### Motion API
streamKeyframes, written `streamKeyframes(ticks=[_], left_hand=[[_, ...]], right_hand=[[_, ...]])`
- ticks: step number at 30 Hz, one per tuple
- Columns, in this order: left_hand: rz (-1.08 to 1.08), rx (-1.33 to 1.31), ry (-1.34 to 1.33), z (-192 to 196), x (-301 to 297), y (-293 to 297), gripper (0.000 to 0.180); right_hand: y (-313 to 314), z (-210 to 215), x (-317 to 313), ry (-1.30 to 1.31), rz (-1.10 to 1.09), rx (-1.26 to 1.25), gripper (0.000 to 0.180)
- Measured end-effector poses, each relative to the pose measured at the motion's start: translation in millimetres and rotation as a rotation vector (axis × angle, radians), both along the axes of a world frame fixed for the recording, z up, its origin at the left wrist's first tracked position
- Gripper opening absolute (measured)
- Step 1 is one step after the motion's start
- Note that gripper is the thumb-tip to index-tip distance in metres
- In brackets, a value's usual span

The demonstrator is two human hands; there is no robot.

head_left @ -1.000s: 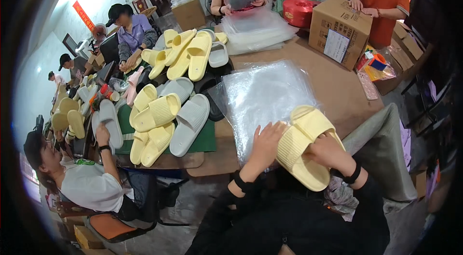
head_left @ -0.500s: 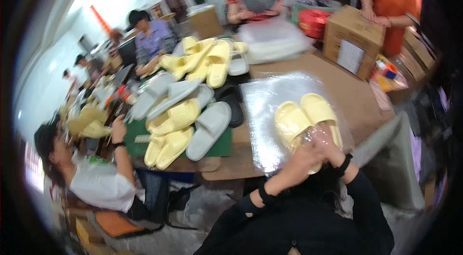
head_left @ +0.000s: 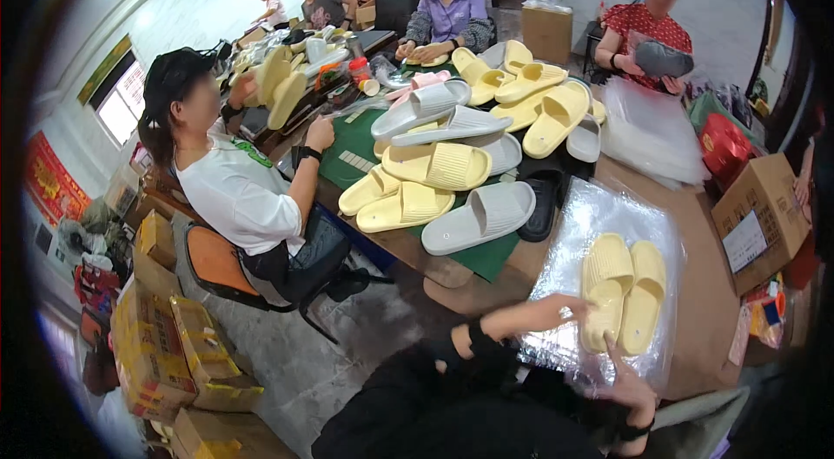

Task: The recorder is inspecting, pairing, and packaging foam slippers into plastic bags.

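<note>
Head view, right hand point(head_left: 630, 389) partly behind bag point(head_left: 599, 224)

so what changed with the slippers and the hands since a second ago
The yellow slipper pair, gripped in both hands before, now lies flat on the clear plastic bags. The left hand touches its edge; the right hand rests below it. The slipper pile stayed put.

The pair of yellow slippers point(head_left: 622, 291), gripped above the clear plastic bags point(head_left: 608, 224) a second ago, is now laid flat on them side by side. The left hand point(head_left: 556, 313) is moved to the slippers' left edge, the right hand point(head_left: 632, 388) below them.
</note>
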State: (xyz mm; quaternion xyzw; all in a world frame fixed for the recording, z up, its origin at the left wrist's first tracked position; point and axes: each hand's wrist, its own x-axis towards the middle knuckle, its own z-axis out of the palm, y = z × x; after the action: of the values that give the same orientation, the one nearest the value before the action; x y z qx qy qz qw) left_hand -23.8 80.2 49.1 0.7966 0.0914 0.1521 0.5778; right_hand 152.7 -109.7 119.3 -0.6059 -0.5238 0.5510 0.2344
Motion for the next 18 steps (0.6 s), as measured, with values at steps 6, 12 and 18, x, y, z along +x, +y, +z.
streamKeyframes(ticks=[6, 12, 18], left_hand=[[0.670, -0.118, -0.030, -5, -37, 123, 0.038], [1.240, 0.420, -0.128, 17, -53, 197, 0.052], [1.438, 0.840, 0.182, 26, -69, 262, 0.066]], right_hand=[[-16, -42, -14, 0.514, -0.645, 0.227, 0.059], [10, -50, 66, 0.422, -1.024, 0.715, 0.044], [23, 39, 103, 0.925, -1.057, 0.864, 0.050]])
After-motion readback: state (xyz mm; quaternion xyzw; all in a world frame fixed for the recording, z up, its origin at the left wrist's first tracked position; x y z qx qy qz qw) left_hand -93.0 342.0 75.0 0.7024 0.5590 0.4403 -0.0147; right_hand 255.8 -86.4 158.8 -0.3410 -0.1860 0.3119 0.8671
